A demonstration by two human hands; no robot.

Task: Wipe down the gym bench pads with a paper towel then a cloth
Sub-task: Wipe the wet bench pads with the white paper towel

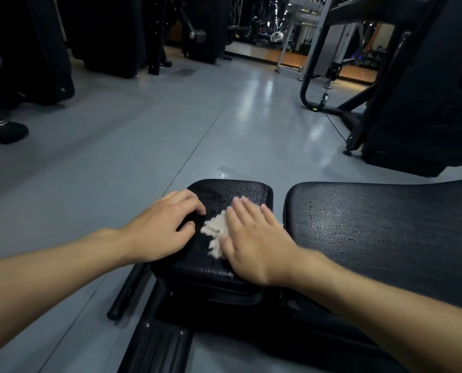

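- The right hand (251, 238) lies flat, fingers straight, pressing a crumpled paper towel (215, 234) onto the small seat pad (232, 192).
- The left hand (165, 227) rests on the same pad's left edge, fingers curled onto it, just beside the towel.
- The long back pad (380, 219) lies right of the right hand, apart from the seat pad.
- Beyond both hands stretches grey floor (143, 135), with dark gym machines (423, 84) further off.

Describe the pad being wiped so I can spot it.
The black bench at bottom centre has two pads. It is the small squarish pad on the left, under the left hand and right hand, carrying a crumpled white paper towel. The long pad to its right has neither.
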